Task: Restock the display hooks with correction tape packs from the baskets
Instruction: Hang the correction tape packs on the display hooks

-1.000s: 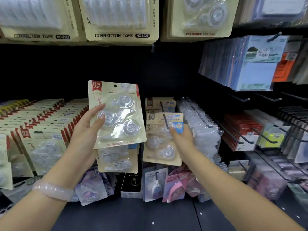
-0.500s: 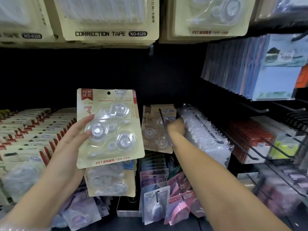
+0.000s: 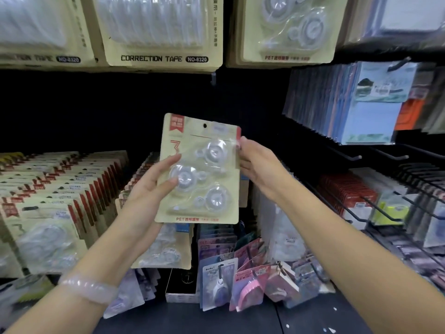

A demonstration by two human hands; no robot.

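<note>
A beige correction tape pack (image 3: 216,201) with three clear dispensers and a hang hole at the top is upright in front of the display. My left hand (image 3: 149,189) grips its lower left side, thumb across the blister. My right hand (image 3: 258,167) holds its right edge. Behind it hang more of the same packs (image 3: 166,249) on a hook, mostly hidden. A long row of the same beige packs (image 3: 55,189) fills the hooks at the left.
Large correction tape cards (image 3: 159,32) hang overhead. Bare black hooks (image 3: 346,155) and blue notepads (image 3: 361,104) stick out at the right. Small pink and purple tape packs (image 3: 243,276) hang low in the middle above a dark shelf (image 3: 216,319).
My right hand has left the packs hanging on the middle hook and come back to take the right edge of the pack. The pack has moved right and up, to the middle.
</note>
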